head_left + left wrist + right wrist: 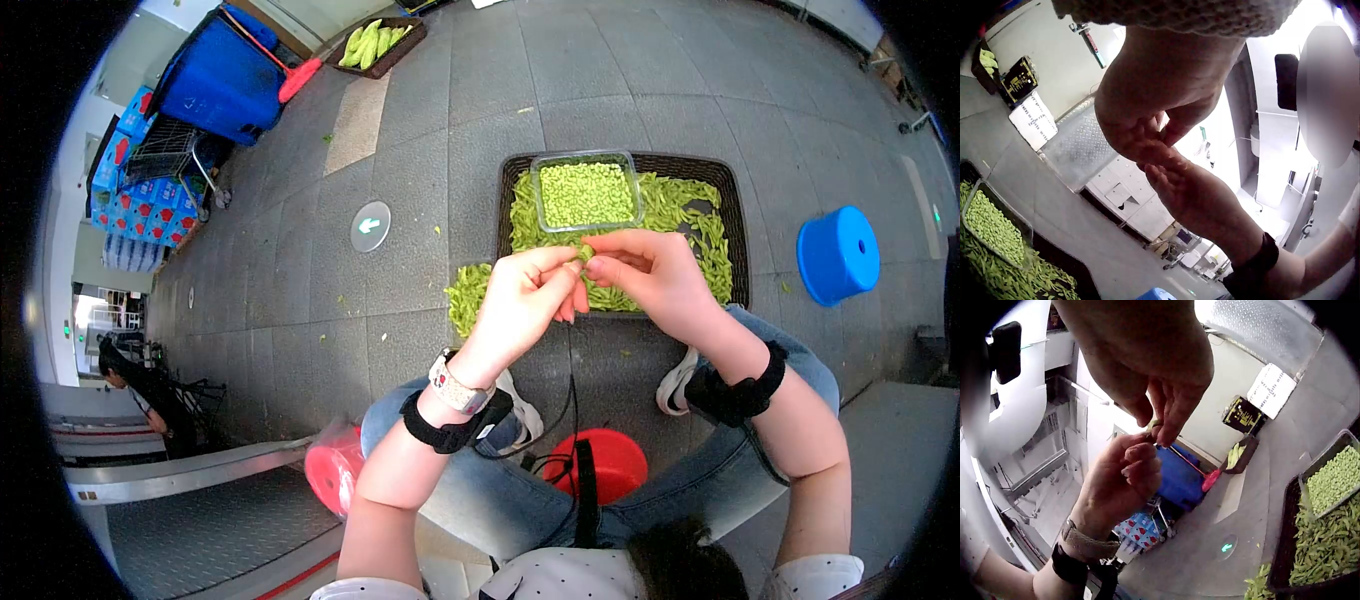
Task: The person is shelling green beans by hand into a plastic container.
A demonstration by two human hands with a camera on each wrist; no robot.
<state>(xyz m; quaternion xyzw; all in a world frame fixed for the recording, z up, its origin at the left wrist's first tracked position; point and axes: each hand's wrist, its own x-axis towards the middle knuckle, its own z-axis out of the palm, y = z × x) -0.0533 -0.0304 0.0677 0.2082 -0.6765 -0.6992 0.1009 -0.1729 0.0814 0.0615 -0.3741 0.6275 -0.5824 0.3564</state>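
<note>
Both hands meet above the near edge of a dark woven tray (741, 250) of green pods (712, 262). A small green pod (585, 254) is pinched between the fingertips of the left hand (527, 296) and the right hand (655, 277). In the right wrist view the pod (1155, 425) shows between the right hand (1147, 369) and the left hand (1124, 475). Inside the tray stands a clear container of shelled green beans (586, 194). The left wrist view shows both hands touching, the pod hidden.
More pods (467, 298) lie on the floor left of the tray. A blue stool (838, 256) stands to the right, a red bucket (612, 466) between the legs. Farther off are a basket of green produce (374, 46), a blue bin (218, 78) and a bent-over person (160, 400).
</note>
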